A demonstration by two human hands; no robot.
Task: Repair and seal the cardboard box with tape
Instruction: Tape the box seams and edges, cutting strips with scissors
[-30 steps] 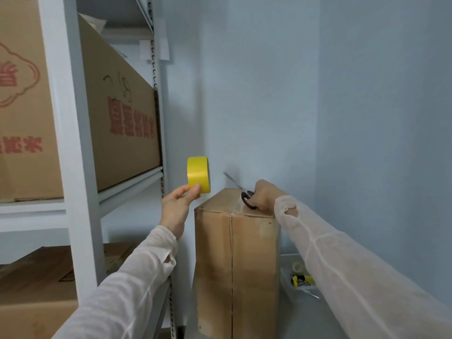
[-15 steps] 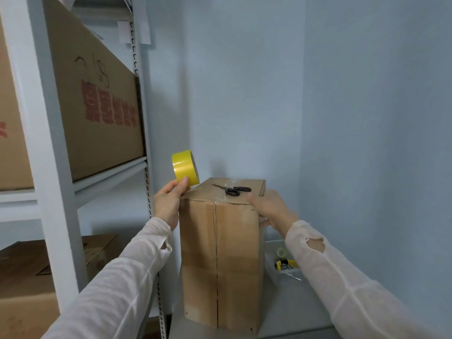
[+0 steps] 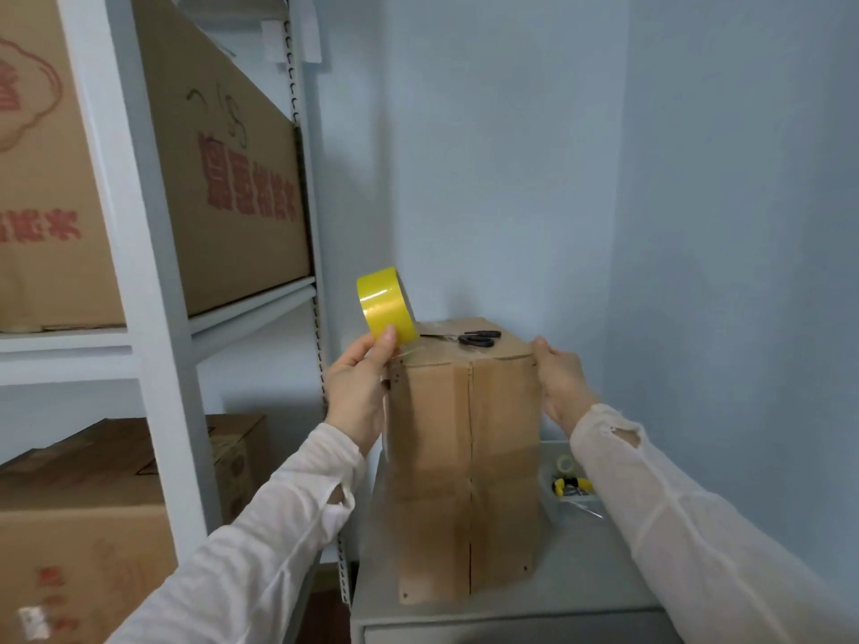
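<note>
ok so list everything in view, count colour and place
cardboard box: 1, brown, upright on the cabinet
tape roll: 1, yellow, at the box's top left corner
scissors: 1, black handles, lying on the box top
cabinet: 1, grey, under the box
clear tape roll: 1, transparent, right of the box
yellow-handled tool: 1, yellow and black, beside that roll
shelving rack: 1, white, left
stored boxes: at least 3, brown, on the rack
left hand: 1, pinches the tape roll
right hand: 1, rests on the box's upper right edge
</note>
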